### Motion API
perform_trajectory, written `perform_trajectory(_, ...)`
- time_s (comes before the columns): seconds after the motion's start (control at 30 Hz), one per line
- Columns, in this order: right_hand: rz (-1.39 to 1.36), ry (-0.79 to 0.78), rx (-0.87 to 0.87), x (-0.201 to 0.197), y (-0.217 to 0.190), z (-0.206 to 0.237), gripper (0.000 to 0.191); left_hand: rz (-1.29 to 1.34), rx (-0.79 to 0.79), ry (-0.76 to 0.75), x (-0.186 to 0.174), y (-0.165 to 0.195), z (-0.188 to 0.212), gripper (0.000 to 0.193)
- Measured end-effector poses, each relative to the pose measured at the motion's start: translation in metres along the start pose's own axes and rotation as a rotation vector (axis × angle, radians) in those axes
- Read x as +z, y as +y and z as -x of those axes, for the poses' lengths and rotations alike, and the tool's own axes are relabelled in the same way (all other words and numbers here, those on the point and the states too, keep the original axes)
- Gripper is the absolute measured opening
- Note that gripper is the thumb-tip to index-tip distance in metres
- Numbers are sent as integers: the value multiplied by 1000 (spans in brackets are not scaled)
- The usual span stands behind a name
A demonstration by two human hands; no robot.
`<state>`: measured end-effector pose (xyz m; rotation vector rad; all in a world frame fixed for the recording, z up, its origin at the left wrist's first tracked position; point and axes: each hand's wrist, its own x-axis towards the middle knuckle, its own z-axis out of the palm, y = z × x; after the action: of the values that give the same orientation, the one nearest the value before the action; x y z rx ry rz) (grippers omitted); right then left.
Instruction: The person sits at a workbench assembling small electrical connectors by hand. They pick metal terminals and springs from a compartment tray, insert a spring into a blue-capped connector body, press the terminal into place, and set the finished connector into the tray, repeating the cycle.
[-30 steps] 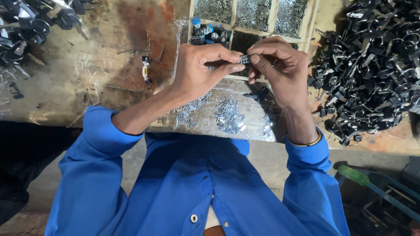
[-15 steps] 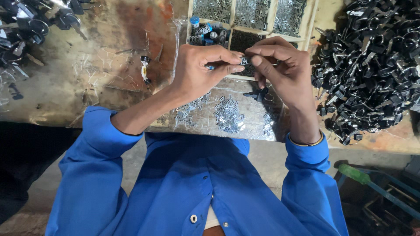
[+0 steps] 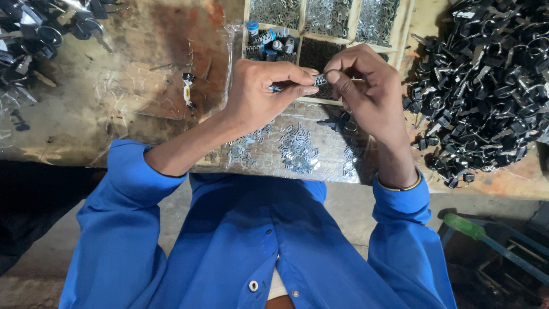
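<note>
Both hands meet above the worn wooden workbench, a little above the centre of the view. The left hand has its fingers curled and pressed together, and thumb and forefinger pinch a thin tool with a blue handle. The right hand pinches a small metal part between thumb and fingertips; this part sits just between the two hands, touching both.

At 12 o'clock from the hands stands a wooden tray with compartments, filled with small silver pieces. At 6 o'clock, loose silver clips lie on a clear plastic sheet. At 3 o'clock is a big heap of black parts. At 10 o'clock, well apart, lie dark keys.
</note>
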<state>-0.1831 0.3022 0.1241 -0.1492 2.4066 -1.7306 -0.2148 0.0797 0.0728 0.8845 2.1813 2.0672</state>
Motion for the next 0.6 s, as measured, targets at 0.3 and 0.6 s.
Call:
perform_trajectory(0.3, 157, 182, -173, -42, 14, -3, 4, 8, 13, 9, 3, -1, 0, 13)
perform_trajectory(0.6, 546, 148, -77, -51, -8, 3, 15, 53, -45, 21, 4, 3, -1, 13)
